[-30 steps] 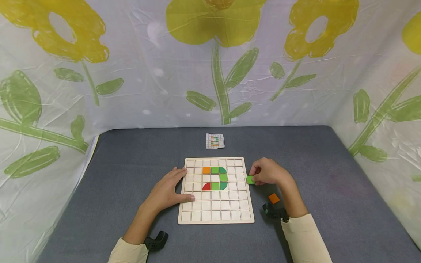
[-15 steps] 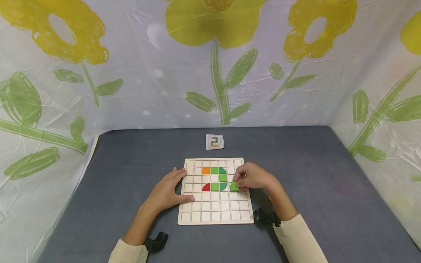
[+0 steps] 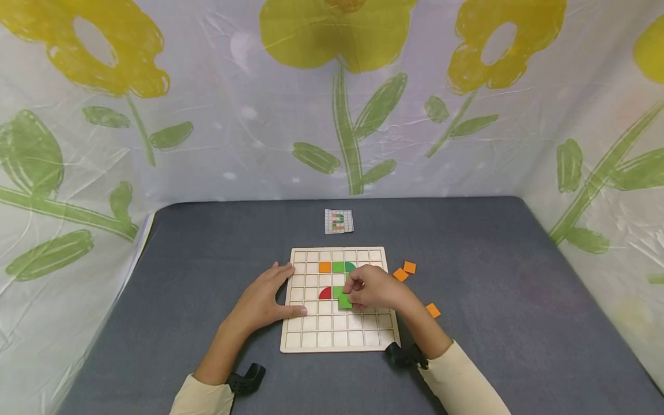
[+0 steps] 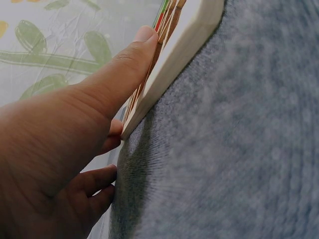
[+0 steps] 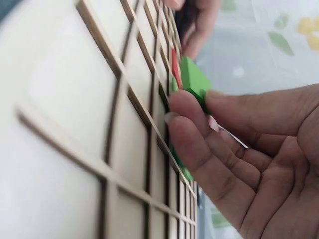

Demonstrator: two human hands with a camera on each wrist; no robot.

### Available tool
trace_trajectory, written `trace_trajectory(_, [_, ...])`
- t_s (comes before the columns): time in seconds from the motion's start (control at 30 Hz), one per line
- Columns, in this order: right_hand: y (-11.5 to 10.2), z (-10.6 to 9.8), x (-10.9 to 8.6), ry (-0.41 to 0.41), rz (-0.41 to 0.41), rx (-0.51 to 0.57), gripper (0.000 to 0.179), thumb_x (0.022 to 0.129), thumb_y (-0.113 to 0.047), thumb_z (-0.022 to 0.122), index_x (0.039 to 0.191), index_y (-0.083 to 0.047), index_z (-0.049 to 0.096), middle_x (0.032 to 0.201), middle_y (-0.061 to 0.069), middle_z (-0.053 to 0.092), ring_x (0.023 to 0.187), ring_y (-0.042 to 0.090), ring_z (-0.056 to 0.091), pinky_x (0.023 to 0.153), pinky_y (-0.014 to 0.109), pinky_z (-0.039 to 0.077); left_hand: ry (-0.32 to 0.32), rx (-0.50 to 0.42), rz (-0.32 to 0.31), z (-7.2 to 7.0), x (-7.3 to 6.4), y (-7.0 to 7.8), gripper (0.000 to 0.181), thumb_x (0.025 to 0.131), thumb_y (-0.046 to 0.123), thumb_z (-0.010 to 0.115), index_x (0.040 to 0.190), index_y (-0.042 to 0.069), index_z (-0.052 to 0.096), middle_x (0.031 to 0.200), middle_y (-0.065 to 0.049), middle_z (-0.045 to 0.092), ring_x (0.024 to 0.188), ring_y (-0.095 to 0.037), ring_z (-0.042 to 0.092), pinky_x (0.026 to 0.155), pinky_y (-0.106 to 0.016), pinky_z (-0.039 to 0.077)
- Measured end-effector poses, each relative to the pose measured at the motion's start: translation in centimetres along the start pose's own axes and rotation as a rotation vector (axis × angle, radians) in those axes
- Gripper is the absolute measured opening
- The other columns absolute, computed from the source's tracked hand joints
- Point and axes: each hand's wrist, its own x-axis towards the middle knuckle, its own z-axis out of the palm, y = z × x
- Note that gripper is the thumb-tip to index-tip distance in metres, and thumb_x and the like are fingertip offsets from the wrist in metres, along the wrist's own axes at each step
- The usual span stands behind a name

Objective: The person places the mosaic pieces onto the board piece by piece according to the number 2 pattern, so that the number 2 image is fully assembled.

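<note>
A wooden grid board lies on the dark cloth, carrying an orange square, a red quarter-circle and several green pieces. My right hand is over the board, pinching a green square tile between thumb and fingers. In the right wrist view that green tile is tilted, close over the grid and near the red piece. My left hand rests at the board's left edge, its thumb straight on top and the other fingers spread along the side. The right hand hides part of the green pieces.
Two orange square tiles lie just right of the board's upper corner. Another orange tile sits by the right forearm. Behind the board is a small printed card with a coloured grid pattern. A flower-printed curtain borders the table.
My right hand has carried the green tile leftward from beside the board to over its middle, uncovering orange tiles at the right. The left hand has stayed in place.
</note>
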Motion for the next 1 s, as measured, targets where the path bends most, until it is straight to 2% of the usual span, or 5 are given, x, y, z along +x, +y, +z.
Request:
trace_trajectory(0.17, [-0.5, 1.2, 0.3, 0.021, -0.003, 0.002, 0.013, 0.088, 0.013, 0.059, 0.088, 0.003, 0.068, 0.075, 0.009, 0.066, 0.064, 0.025, 0.069, 0.06, 0.033, 0.058, 0.002, -0.006, 0.003, 0.0, 0.0, 0.0, 0.102, 0.073, 0.063, 0.082, 0.15, 0.004, 0.047, 0.153, -0.014, 0.044, 0.145, -0.04, 0.03, 0.108, -0.062, 0.034])
trace_trajectory(0.4, [-0.7, 2.2, 0.6, 0.063, -0.03, -0.038, 0.014, 0.087, 0.013, 0.06, 0.085, 0.001, 0.068, 0.073, 0.006, 0.066, 0.061, 0.02, 0.067, 0.056, 0.026, 0.054, -0.001, -0.009, 0.005, 0.0, 0.0, -0.2, 0.103, 0.074, 0.064, 0.08, 0.15, 0.005, 0.046, 0.153, -0.013, 0.044, 0.146, -0.039, 0.029, 0.109, -0.062, 0.033])
trace_trajectory(0.57, [-0.8, 2.6, 0.9, 0.111, -0.078, -0.15, 0.012, 0.084, 0.009, 0.066, 0.083, -0.003, 0.069, 0.07, -0.002, 0.063, 0.062, 0.01, 0.061, 0.06, 0.024, 0.05, -0.002, -0.008, 0.009, 0.0, 0.1, -0.2, 0.103, 0.074, 0.064, 0.08, 0.15, 0.005, 0.047, 0.153, -0.014, 0.044, 0.146, -0.04, 0.029, 0.109, -0.062, 0.033])
trace_trajectory(0.7, [-0.9, 3.1, 1.2, 0.141, -0.119, -0.226, 0.011, 0.083, 0.005, 0.07, 0.084, -0.006, 0.071, 0.072, -0.005, 0.062, 0.067, 0.008, 0.055, 0.063, 0.026, 0.048, -0.002, -0.01, 0.008, 0.0, 0.1, -0.2, 0.102, 0.074, 0.064, 0.081, 0.15, 0.005, 0.047, 0.153, -0.013, 0.044, 0.146, -0.039, 0.029, 0.109, -0.061, 0.032])
trace_trajectory(1.0, [-1.1, 3.7, 1.1, 0.094, -0.188, -0.314, 0.013, 0.084, 0.007, 0.07, 0.087, -0.006, 0.074, 0.079, -0.004, 0.068, 0.069, 0.008, 0.055, 0.064, 0.024, 0.049, 0.006, 0.002, 0.013, 0.2, 0.1, -0.3, 0.102, 0.074, 0.064, 0.08, 0.15, 0.005, 0.047, 0.153, -0.013, 0.044, 0.146, -0.039, 0.029, 0.109, -0.062, 0.032])
